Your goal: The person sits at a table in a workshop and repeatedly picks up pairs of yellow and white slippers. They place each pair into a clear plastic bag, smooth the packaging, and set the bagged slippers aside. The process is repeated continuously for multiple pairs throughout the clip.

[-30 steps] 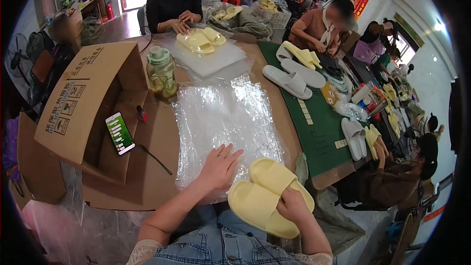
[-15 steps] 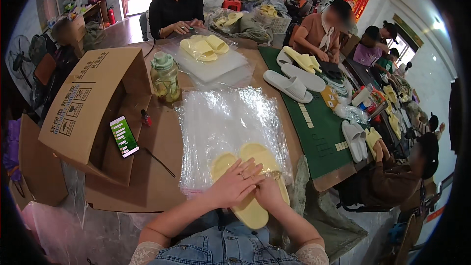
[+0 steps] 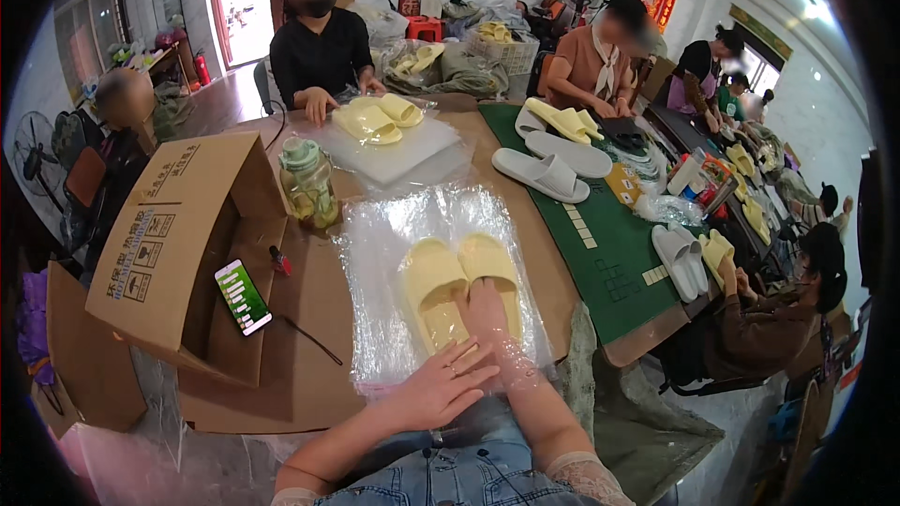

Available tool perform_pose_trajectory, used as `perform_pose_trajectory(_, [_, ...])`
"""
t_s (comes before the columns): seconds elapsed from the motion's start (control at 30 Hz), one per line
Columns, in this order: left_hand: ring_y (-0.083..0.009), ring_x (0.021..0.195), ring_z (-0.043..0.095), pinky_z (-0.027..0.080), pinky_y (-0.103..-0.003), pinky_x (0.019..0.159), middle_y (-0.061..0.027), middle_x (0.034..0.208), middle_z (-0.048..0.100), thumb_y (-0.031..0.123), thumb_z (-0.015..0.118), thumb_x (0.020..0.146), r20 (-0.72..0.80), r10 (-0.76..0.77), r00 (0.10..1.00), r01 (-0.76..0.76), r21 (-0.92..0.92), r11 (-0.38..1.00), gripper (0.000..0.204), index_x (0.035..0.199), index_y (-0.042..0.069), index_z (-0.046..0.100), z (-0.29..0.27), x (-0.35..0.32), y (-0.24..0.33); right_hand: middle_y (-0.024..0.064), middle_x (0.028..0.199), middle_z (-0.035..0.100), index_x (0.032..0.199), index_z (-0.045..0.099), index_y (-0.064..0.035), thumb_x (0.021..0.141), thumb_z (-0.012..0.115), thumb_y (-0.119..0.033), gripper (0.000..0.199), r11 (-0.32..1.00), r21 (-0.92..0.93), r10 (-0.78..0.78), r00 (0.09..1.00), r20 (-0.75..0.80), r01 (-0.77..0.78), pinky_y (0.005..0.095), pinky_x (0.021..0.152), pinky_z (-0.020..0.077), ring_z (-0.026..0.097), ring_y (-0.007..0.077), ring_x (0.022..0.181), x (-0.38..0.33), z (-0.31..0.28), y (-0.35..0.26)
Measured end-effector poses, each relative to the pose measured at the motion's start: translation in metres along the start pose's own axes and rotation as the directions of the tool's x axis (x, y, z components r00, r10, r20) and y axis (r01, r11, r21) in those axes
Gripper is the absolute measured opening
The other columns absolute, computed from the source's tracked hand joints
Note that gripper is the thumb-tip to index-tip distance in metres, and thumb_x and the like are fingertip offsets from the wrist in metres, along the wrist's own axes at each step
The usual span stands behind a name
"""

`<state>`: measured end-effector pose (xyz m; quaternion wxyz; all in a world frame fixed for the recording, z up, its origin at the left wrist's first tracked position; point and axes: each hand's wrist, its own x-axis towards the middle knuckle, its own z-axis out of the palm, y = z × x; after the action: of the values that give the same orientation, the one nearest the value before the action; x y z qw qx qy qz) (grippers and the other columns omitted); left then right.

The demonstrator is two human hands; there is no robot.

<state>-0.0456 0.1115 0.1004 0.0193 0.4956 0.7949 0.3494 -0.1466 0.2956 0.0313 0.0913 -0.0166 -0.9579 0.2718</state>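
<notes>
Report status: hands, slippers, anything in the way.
Left hand flat on clear plastic bag. Right hand inside bag, on yellow slippers. Nothing blocking.

Left of the plastic bag [image 3: 412, 253] w/ the yellow slippers [image 3: 459, 286]: bare cardboard strip, but phone [image 3: 243, 296] & its cable lie there, open box [image 3: 178, 244] beyond. Jar [image 3: 307, 184] blocks bag's far-left corner. Right: bench [image 3: 548, 253] edge strip free up to green mat [image 3: 609, 253].

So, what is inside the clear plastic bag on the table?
Inside the clear plastic bag lies a pair of yellow slippers, with the right hand reaching in; its fingertips are covered. The left hand presses the bag's opening.
</notes>
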Motion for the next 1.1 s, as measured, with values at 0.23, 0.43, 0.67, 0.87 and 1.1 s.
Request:
perform_pose_trajectory(0.23, [-0.0469,0.149,0.025,0.025,-0.05,0.122,-0.0305,0.159,0.028,0.036,0.06,0.099,-0.296,-0.316,0.901,0.34,0.033,0.94,0.063,0.151,0.005,0.042,-0.023,-0.001,-0.059,0.02,0.133,0.057,0.13,0.059,-0.0049,0.087,0.074,-0.019,0.048,0.93,0.05,-0.358,0.928,-0.101,0.364,0.0483,0.105,0.0433,0.05,0.0405,0.128,-0.119,-0.065,0.006])
perform_pose_trajectory(0.43, [-0.0489,0.149,0.023,0.023,-0.052,0.122,-0.032,0.161,0.023,0.034,0.061,0.098,-0.44,-0.442,0.781,0.507,0.034,0.861,0.067,0.153,0.005,0.038,0.01,-0.009,-0.11,0.0088,0.101,0.074,0.108,0.072,-0.0027,0.086,0.077,-0.014,0.025,0.702,0.65,-0.374,0.626,0.684,-0.29,0.0326,0.083,0.0529,0.07,0.0192,0.096,-0.159,-0.181,0.016])
perform_pose_trajectory(0.67, [-0.0461,0.147,0.029,0.025,-0.049,0.121,-0.0301,0.159,0.029,0.031,0.061,0.096,-0.418,-0.488,0.766,0.529,-0.02,0.848,0.068,0.154,0.006,0.037,0.015,-0.006,-0.11,0.0071,0.084,0.073,0.1,0.075,-0.0036,0.088,0.077,-0.021,0.021,0.897,0.436,-0.092,0.996,0.011,0.078,0.0329,0.068,0.0535,0.07,0.019,0.076,-0.093,-0.149,-0.024])
perform_pose_trajectory(0.87, [-0.0465,0.141,0.038,0.03,-0.049,0.119,-0.0308,0.153,0.039,0.029,0.063,0.095,-0.48,-0.442,0.758,0.501,-0.006,0.866,0.064,0.149,0.001,0.042,0.02,-0.008,-0.122,0.0142,0.077,0.068,0.086,0.067,-0.007,0.087,0.073,-0.05,0.044,0.999,0.022,0.026,0.996,-0.085,-0.025,0.0441,0.063,0.0519,0.067,0.0347,0.07,-0.015,-0.045,-0.013])
perform_pose_trajectory(1.1, [-0.047,0.139,0.04,0.031,-0.05,0.118,-0.0306,0.153,0.04,0.032,0.064,0.094,-0.476,-0.449,0.756,0.497,-0.028,0.867,0.067,0.148,0.0,0.043,0.017,-0.012,-0.119,0.0172,0.078,0.067,0.087,0.061,-0.0065,0.087,0.073,-0.05,0.045,0.998,0.053,0.036,0.979,-0.201,-0.026,0.0478,0.064,0.0518,0.067,0.0378,0.072,-0.024,0.001,0.005])
